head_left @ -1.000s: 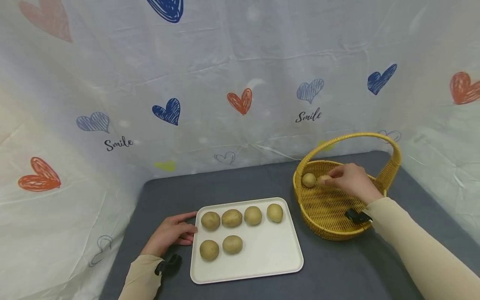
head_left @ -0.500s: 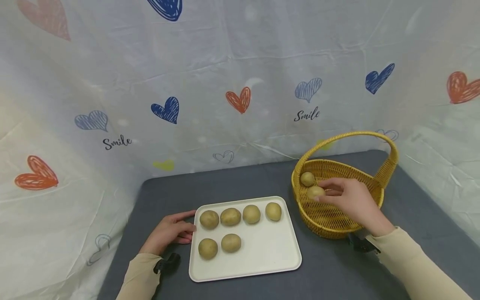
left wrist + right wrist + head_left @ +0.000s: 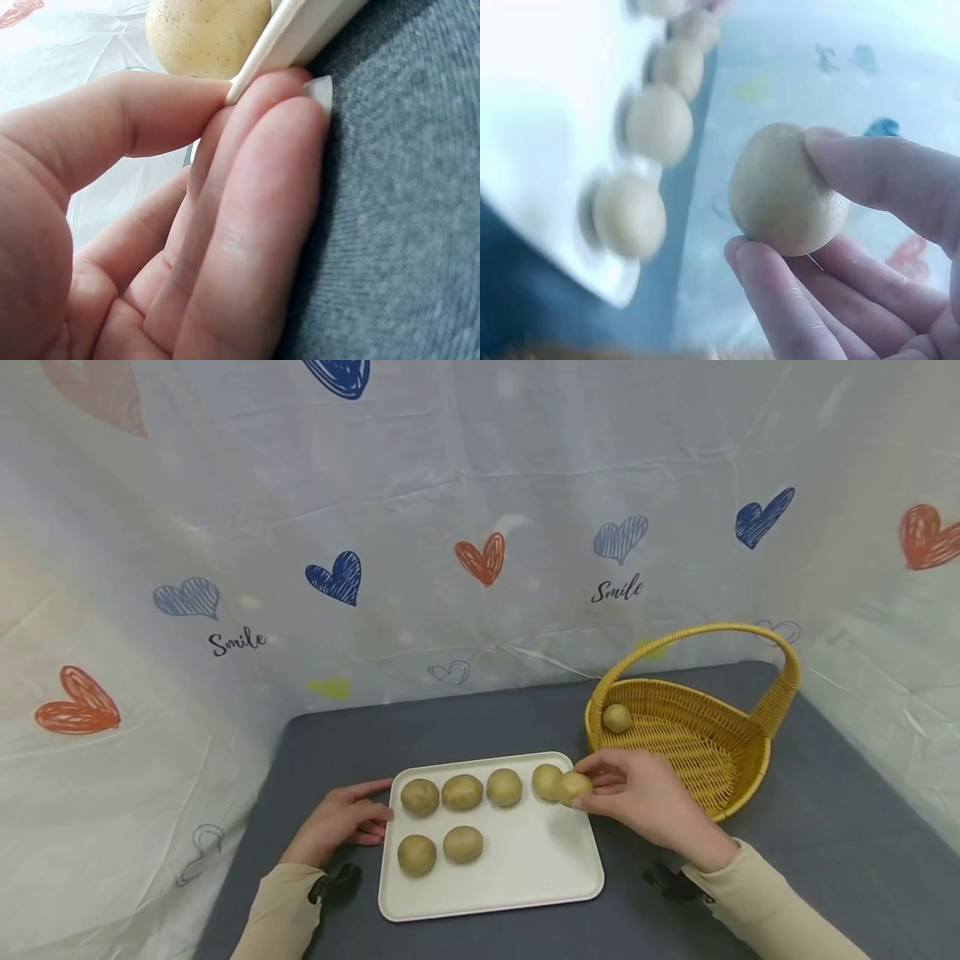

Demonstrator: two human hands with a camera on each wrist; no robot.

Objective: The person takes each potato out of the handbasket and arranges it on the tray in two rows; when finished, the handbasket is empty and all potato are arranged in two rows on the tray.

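A potato is pinched between the thumb and fingertips of my right hand, held over the right rim of the white tray. In the head view it overlaps the last potato of the back row. Several potatoes stand in that row, and two more, a left one and a right one, form the front row. At the tray's left edge my left hand pinches the rim, thumb above and fingers below, as the left wrist view shows.
A yellow wicker basket with a tall arched handle stands right of the tray, one potato inside at its left. A grey cloth covers the table. Behind hangs a white curtain printed with hearts.
My right hand has taken a potato out of the basket and carried it left to the tray's right edge. The left hand stays at the tray's rim.
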